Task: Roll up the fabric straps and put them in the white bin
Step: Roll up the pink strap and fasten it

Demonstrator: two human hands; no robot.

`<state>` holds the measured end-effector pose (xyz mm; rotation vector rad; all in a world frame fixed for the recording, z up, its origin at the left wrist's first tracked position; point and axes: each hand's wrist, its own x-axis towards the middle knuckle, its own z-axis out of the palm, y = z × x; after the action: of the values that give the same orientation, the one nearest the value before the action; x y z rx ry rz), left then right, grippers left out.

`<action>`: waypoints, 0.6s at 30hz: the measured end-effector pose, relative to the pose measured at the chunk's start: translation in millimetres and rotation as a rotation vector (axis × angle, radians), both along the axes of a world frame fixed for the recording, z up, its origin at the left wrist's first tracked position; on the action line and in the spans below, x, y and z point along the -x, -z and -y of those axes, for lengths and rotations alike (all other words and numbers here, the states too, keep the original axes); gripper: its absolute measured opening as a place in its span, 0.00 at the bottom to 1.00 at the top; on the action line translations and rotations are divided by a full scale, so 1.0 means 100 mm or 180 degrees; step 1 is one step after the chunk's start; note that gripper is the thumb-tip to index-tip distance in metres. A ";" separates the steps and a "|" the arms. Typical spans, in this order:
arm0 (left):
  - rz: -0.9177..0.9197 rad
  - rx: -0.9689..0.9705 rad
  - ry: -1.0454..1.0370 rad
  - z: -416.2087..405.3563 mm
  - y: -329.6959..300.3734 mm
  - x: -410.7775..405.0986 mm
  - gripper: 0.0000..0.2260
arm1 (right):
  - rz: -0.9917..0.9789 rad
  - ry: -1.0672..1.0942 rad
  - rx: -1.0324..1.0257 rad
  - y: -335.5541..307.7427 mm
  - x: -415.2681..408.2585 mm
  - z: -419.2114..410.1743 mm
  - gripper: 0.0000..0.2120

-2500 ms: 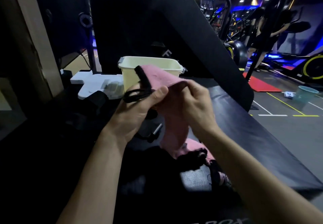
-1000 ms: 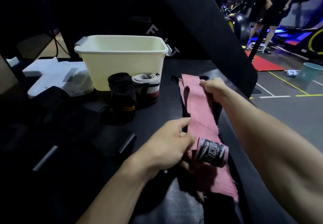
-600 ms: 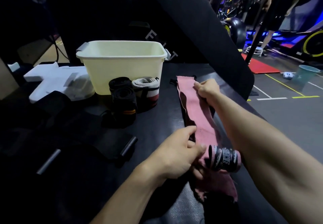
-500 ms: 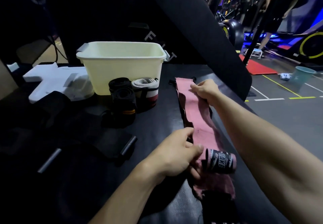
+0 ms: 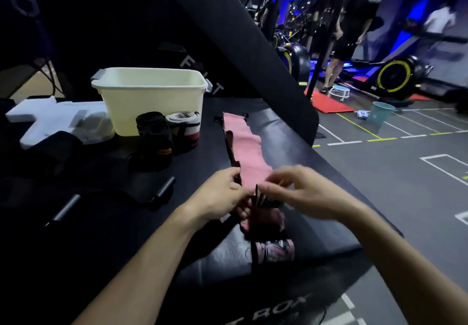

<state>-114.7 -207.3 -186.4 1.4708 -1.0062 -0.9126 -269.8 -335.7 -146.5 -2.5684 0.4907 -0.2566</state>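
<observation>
the scene is dim overall, with the left side behind and beside the white bin sunk in near-black shadow, while blue light and small ceiling lamps glow far to the right of the bin and above it. the bin and the pink strap just to its right catch enough soft light to stand out, without glare. the right hand, in front of the bin, is smeared by motion blur, and the wide lens bends straight lines toward the edges.
</observation>
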 end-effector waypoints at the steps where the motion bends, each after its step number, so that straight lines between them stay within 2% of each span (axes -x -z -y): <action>1: 0.0011 0.0047 -0.0022 -0.03 0.00 0.01 0.10 | 0.0058 -0.0016 0.0104 0.07 0.10 -0.05 0.19; 5: 0.0501 0.0077 -0.0293 -0.09 0.12 0.03 0.24 | 0.0432 0.0042 0.0064 0.26 0.31 -0.19 0.08; 8: 0.0943 0.0083 -0.0516 -0.10 0.21 0.04 0.30 | 0.0677 0.0075 -0.0195 0.29 0.37 -0.29 0.10; 10: 0.0955 0.0103 -0.0562 -0.10 0.22 0.07 0.27 | 0.0793 0.0021 -0.0601 0.29 0.41 -0.34 0.11; 14: 0.0853 0.0044 -0.0735 -0.09 0.23 0.09 0.14 | 0.1016 -0.0156 -0.1015 0.26 0.48 -0.41 0.13; 18: 0.0807 0.0045 -0.0765 -0.05 0.21 0.07 0.08 | 0.1290 -0.0457 -0.1596 0.22 0.56 -0.48 0.11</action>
<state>-121.4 -202.4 -207.9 1.6829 -0.9879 -0.5554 -326.0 -288.2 -168.5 -1.9830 0.1848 -0.5165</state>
